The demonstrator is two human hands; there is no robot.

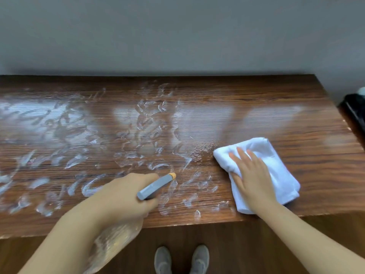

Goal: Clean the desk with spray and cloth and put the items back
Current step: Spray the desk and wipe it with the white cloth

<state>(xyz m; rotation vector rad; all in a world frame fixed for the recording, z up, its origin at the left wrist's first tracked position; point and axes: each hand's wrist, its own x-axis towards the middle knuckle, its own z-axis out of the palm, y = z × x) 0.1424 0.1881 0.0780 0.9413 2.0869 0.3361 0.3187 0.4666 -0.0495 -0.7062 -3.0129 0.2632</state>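
Soft, light cloth (262, 171) pressed flat under open right hand (250, 175) near desk's (276, 91) front-right edge; left hand (126, 196) gripping probably slick spray bottle (156, 185).

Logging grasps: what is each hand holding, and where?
Left hand grips the spray bottle at its neck; right hand presses flat on the cloth.

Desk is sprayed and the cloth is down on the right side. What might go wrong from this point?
1. The white cloth under the right hand lies near the desk's front edge; a wipe toward the person may drag liquid onto the floor.
2. The left hand holds the spray bottle low over the wet streaks; it may get in the way of a wipe to the left.
3. Streaks reach the far left, easy to miss.
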